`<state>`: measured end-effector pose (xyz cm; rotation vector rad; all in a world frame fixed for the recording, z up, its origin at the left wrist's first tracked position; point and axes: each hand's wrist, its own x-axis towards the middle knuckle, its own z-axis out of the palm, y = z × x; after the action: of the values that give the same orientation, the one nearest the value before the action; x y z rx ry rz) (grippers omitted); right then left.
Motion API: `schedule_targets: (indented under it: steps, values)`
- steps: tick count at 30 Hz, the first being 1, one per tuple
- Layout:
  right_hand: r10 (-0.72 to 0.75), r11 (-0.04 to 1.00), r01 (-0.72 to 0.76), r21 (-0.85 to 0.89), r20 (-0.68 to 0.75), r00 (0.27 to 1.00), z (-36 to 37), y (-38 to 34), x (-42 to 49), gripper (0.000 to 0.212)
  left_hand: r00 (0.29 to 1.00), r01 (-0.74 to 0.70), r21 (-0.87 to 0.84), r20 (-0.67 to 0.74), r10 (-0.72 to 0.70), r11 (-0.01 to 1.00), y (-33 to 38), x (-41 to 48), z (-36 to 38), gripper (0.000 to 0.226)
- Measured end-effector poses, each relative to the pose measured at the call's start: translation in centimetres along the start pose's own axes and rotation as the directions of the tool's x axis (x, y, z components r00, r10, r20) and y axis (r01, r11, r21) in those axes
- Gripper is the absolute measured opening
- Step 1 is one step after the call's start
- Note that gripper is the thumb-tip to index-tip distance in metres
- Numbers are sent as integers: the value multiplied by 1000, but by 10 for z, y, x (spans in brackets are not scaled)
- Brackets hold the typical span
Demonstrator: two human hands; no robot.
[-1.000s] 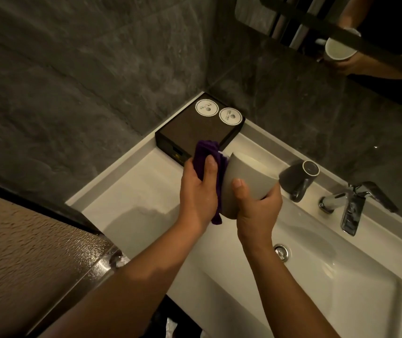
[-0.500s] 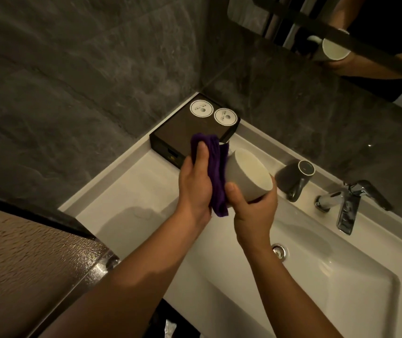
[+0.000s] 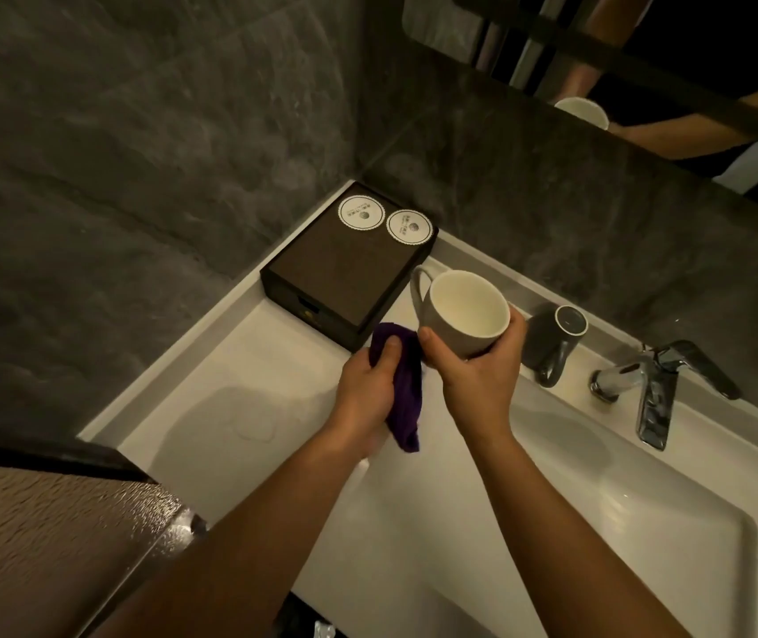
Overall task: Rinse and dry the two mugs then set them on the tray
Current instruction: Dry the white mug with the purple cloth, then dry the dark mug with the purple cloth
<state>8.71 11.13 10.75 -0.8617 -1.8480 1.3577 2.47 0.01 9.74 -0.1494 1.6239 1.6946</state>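
The mug [image 3: 464,315] is in the air just off the tray's [image 3: 340,269] near right corner, mouth up and tipped a little toward the camera. Its handle points at the tray and nothing holds it. The right hand [image 3: 473,379] cups the body from below, thumb on the side facing the tray and fingers wrapped round the far side. That is a one-handed hold on a smooth wall. The left hand [image 3: 367,389] is fisted round a bunched cloth [image 3: 402,402] just in front of that same corner, the loose end hanging below the fist. The cloth sits beside the right thumb, not on the mug.

The main risk is a slip. If the glaze is damp, the cupped hold could let the mug slide, and it would land on hard counter or in the basin [image 3: 552,522] to the right of the tray — a likely chip or break. The free handle leads the way to the tray, so it could clip the raised edge and twist the mug in the hand. Two coasters [image 3: 361,214] lie at the tray's far end. A mug set half on one, or on the edge, would rock. Whether the inside is dry cannot be told, and a wet base would mark the tray. A dark cylinder [image 3: 556,343] stands right of the tray, close behind the right hand — a wide swing could knock it. No second mug shows.
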Motion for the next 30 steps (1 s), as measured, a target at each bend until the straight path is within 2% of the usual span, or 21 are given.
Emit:
schedule_targets:
  steps: [1, 3, 5, 9, 13, 19, 30]
  values:
    - [9, 1000, -9, -13, -12, 1000, 1, 7, 9, 94, 998, -57, 191, -10, 60, 980, -2, 7, -4, 42]
    - [37, 998, -38, -42, -27, 999, 4, 20, 26, 96, 984, -158, 515, 7, 180, 842, -9, 21, -12, 46]
    - [77, 995, -80, -67, -43, 996, 8, 35, 41, 97, 961, -241, 696, 74, 266, 677, -18, 32, -20, 52]
    - [110, 988, -116, -104, -62, 992, 14, 65, 62, 95, 921, -324, 883, 212, 328, 340, -44, 45, -35, 62]
    - [129, 982, -137, -128, -64, 990, 19, 83, 74, 92, 901, -322, 933, 250, 354, 161, -66, 54, -42, 70]
    - [114, 981, -119, -154, -41, 993, 31, 93, 87, 93, 870, -311, 949, 265, 416, 44, -73, 61, -47, 70]
    - [151, 972, -153, -178, -23, 988, 33, 98, 87, 102, 871, -293, 956, 263, 415, 8, -74, 62, -47, 70]
